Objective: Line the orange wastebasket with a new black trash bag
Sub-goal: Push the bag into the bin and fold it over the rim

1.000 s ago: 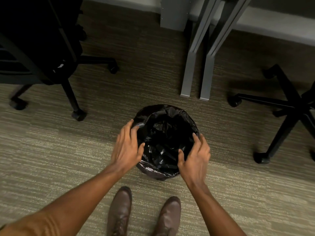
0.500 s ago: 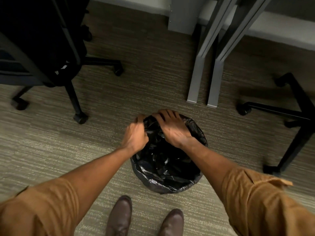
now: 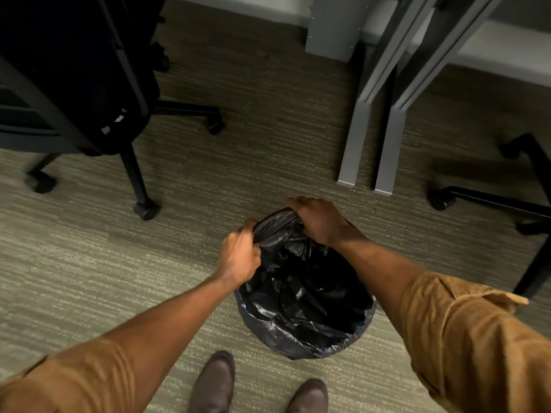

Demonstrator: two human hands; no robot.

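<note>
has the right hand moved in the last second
Yes. The right hand left the near rim of the black trash bag and now grips its far rim, toward the grey desk legs.

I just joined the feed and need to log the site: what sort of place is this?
Most likely an office. A black swivel chair on castors stands at the left, grey metal desk legs rise ahead, and striped grey-green carpet covers the floor. Both hands are gathering the black plastic trash bag.
</note>
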